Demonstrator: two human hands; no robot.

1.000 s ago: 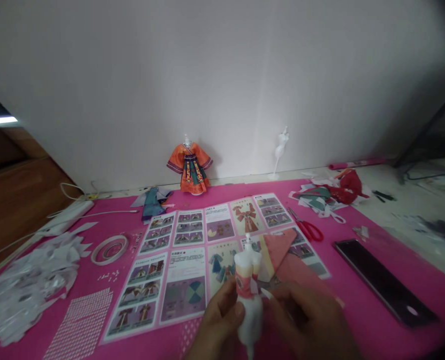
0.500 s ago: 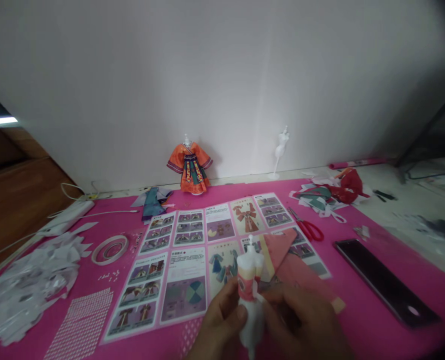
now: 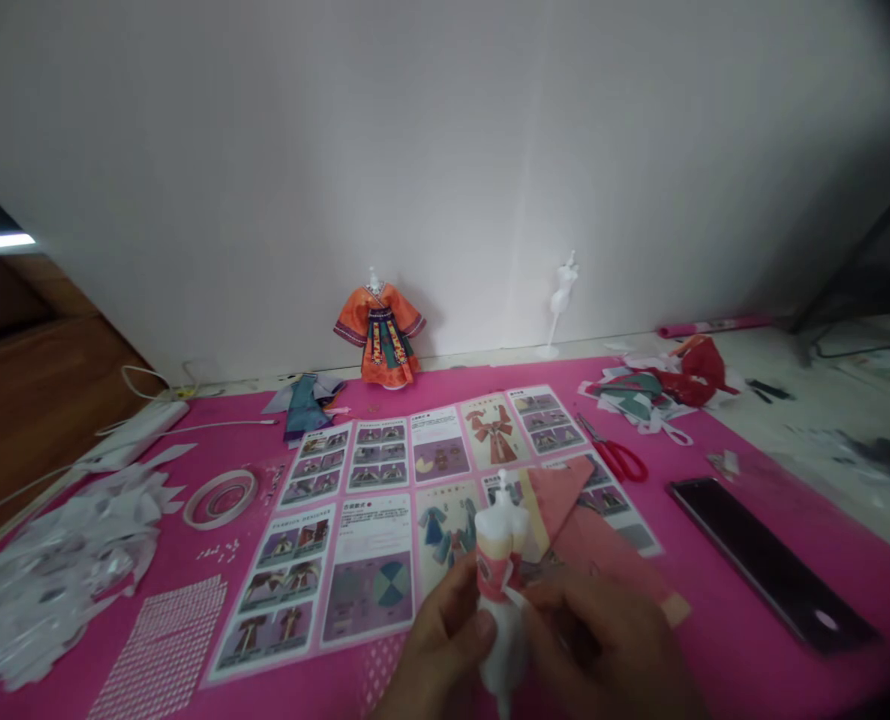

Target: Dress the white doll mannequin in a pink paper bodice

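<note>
A small white dress-form mannequin (image 3: 503, 527) stands upright at the bottom middle, a red-pink and cream fabric band (image 3: 494, 574) around its chest. From its left side, my left hand (image 3: 445, 645) grips the body, thumb across the waist. My right hand (image 3: 602, 640) is closed at the other side, finger and thumb pinching the band's end, where a small whitish edge shows. Its fingertips are partly hidden and dim. Just behind lie pieces of salmon-pink cloth (image 3: 602, 540) with a cream edge, overlapping the printed instruction sheet (image 3: 374, 530).
Red-handled scissors (image 3: 621, 460) and a black phone (image 3: 767, 560) lie to the right. Leftward are a tape roll (image 3: 221, 500), a sheet of adhesive dots (image 3: 160, 650) and crumpled plastic (image 3: 62, 570). A dressed mannequin (image 3: 381, 335), a bare one (image 3: 563, 300) and fabric scraps (image 3: 655, 385) are at the back.
The band's end has shifted slightly at the mannequin's chest and lies closer against it. Both hands stay in nearly the same place.
</note>
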